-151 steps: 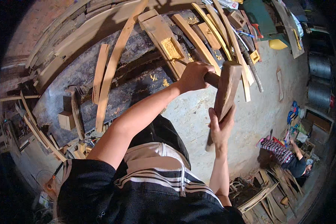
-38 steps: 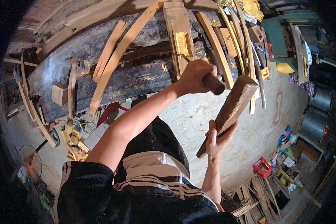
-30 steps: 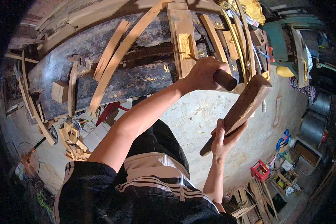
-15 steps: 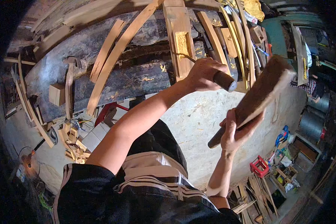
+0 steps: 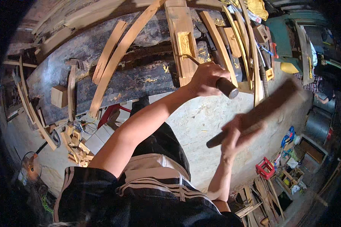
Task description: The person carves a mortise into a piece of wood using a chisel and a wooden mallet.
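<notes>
My left hand is wrapped round a chisel, whose thick dark handle points toward the lower right. The chisel's thin metal blade reaches a long wooden piece on the bench, at the near end of its rough rectangular recess. Pale wood chips lie in that recess and beside it. Farther right and nearer my body, my right hand grips the handle of a wooden mallet. The mallet is smeared by motion and held apart from the chisel's butt, its head up and to the right.
The dark, worn bench carries curved wooden strips, a hammer and a wooden block. More strips and tools lie on its right. Wood offcuts, a fan and a red stool stand about. Another person is at far right.
The mallet has swung away from the chisel, its head going down and right, and my right hand has turned with it. My left hand and the chisel stay nearly in place.
</notes>
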Motion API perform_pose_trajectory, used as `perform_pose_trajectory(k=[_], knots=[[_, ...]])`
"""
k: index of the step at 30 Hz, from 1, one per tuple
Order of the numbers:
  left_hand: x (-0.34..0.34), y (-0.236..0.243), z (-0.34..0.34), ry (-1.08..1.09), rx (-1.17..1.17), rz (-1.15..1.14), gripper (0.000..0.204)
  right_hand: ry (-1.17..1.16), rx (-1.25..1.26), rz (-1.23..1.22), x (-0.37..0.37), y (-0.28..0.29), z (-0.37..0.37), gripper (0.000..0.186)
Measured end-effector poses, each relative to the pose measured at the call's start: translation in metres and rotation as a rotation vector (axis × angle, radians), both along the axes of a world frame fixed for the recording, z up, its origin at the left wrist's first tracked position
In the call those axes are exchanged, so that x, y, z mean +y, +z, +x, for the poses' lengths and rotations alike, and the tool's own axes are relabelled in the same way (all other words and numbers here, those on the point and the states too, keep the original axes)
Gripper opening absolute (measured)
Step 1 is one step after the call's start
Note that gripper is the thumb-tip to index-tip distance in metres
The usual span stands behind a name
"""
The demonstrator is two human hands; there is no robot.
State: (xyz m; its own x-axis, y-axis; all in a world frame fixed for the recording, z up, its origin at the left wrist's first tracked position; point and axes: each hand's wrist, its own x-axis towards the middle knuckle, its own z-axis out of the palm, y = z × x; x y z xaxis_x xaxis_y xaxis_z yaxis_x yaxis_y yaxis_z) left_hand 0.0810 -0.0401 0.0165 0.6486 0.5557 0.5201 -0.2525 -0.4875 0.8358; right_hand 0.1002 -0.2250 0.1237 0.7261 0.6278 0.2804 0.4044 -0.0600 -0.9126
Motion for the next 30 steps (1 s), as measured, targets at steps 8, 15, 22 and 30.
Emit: perform_pose_trajectory(k=[8, 15, 22, 30], knots=[[0.007, 0.005, -0.01, 0.097, -0.172, -0.125, 0.021, -0.027, 0.048, -0.381, -0.011, -0.016, -0.01, 0.082], [0.089, 0.004, -0.04, 0.591, -0.185, -0.819, 0.017, -0.083, 0.179, -0.412, -0.025, -0.016, -0.014, 0.083], [0.062, 0.025, -0.024, 0.421, -0.132, -0.442, 0.018, -0.084, 0.192, -0.364, -0.026, -0.016, -0.019, 0.074], [0.021, -0.005, 0.016, 0.181, -0.154, -0.109, 0.013, -0.093, 0.195, -0.309, -0.017, -0.011, -0.01, 0.069]])
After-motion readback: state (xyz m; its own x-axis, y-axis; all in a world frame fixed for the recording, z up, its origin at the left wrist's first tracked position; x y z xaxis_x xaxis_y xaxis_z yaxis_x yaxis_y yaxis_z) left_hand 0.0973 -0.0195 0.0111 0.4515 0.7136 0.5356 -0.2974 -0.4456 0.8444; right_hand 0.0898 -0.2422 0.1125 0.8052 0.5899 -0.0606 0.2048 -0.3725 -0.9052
